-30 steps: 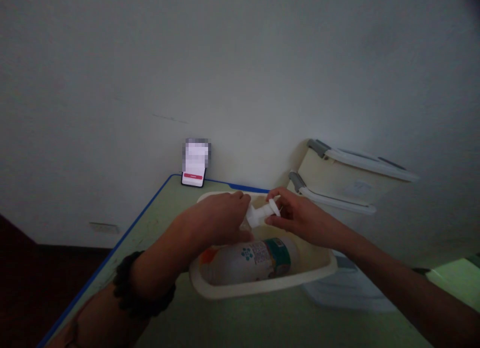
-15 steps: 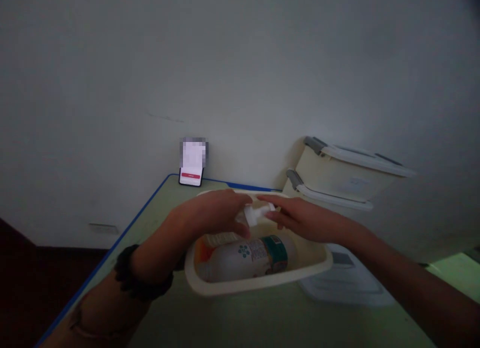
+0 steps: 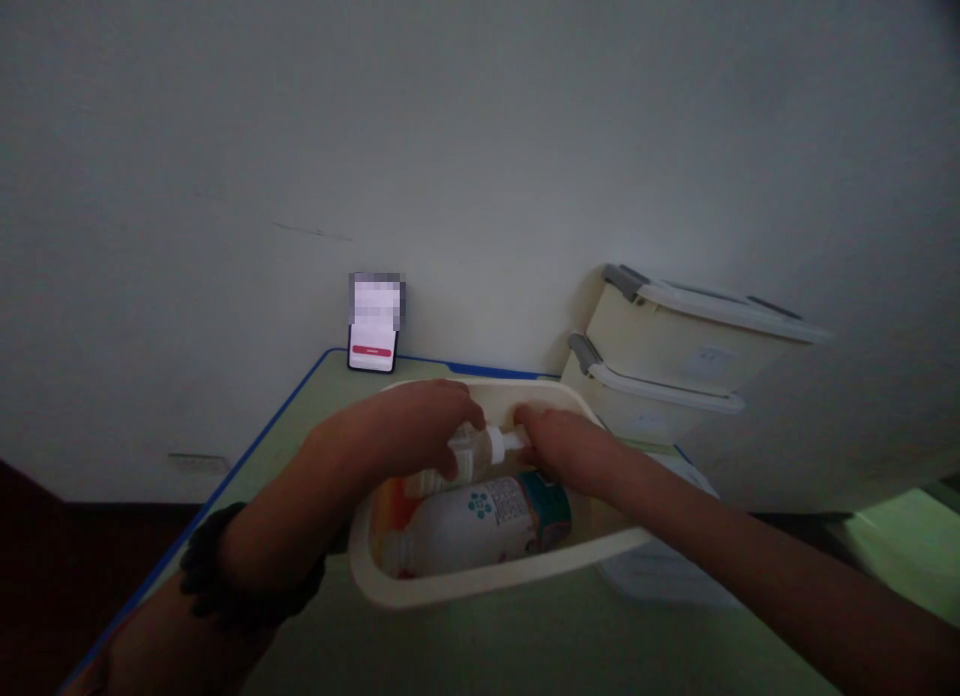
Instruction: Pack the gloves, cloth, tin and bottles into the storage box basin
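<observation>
A cream plastic tub (image 3: 480, 576) sits on the green table. Inside it lies a large white bottle (image 3: 480, 521) with a teal band, on its side. Behind that bottle a smaller bottle with a white pump top (image 3: 484, 446) lies across the tub. My left hand (image 3: 405, 431) is closed around the small bottle's body. My right hand (image 3: 559, 446) is closed on its pump end. Both hands reach down into the tub. A dark bead bracelet is on my left wrist.
A phone (image 3: 373, 321) with a lit screen leans against the white wall at the table's back edge. Two stacked cream lidded boxes (image 3: 675, 361) stand at the right. A flat lid (image 3: 660, 576) lies on the table beside the tub. The table has a blue edge (image 3: 247, 451).
Both hands have lowered the pump bottle from above the tub down into it, tipping it onto its side. The view has shifted slightly.
</observation>
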The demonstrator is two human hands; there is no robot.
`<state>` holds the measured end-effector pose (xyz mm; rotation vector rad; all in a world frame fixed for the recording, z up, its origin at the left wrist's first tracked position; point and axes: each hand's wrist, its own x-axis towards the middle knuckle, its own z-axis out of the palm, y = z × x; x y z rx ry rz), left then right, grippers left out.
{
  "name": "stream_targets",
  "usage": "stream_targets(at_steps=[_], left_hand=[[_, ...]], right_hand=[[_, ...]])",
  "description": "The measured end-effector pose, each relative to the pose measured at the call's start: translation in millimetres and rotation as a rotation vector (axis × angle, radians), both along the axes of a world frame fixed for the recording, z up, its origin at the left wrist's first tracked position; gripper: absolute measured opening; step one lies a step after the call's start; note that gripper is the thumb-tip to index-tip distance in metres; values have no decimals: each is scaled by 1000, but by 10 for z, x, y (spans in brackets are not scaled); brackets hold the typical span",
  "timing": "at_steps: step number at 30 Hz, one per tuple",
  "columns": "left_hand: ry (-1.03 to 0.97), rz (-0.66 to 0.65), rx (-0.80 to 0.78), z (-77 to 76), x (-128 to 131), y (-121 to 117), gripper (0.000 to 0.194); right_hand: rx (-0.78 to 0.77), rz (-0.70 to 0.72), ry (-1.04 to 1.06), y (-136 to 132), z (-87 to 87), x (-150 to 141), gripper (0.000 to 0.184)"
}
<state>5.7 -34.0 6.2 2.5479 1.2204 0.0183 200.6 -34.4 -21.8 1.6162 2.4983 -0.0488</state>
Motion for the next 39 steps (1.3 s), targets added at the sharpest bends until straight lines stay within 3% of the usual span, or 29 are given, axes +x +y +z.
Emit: stream_targets(at_steps=[13, 20, 23, 28, 32, 39], left_hand=[[2, 28, 4, -22, -8, 25, 45], [-30, 56, 42, -23, -15, -7, 46], [-30, 52, 61, -15, -20, -25, 48], [-20, 15, 83, 5, -33, -16, 49], [15, 5, 68, 24, -21, 12, 49], [33, 19, 53, -57, 16, 27, 40]], right_hand=[[-108, -6, 119, 23, 5, 76, 25], [-350, -42, 129, 21, 233, 44, 20], [-398, -90, 125, 21, 297, 6, 30], [-232, -139, 123, -69, 249, -5, 30], [-31, 7, 14, -138, 157, 56, 38], [-63, 129, -102, -28, 51, 56, 21]])
